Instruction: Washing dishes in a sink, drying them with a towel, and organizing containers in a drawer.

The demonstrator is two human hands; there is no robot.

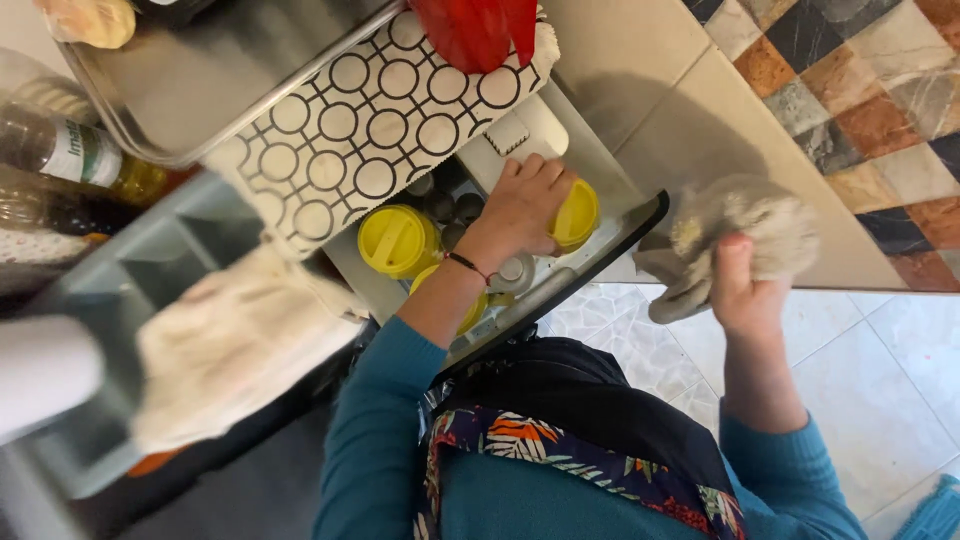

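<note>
Yellow-lidded jar (574, 215) under left hand (522, 205), right hand (740, 285) holding cloth (745, 230)

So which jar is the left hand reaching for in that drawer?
Find the open drawer below the circle-patterned cloth. Several round yellow-lidded jars sit inside. The left hand rests on the yellow-lidded jar nearest the drawer's front right corner, apart from the others.

Soft, even light is falling on my counter (640, 90). Glare is streaking the steel tray (200, 70). The left edge is blurring.
</note>
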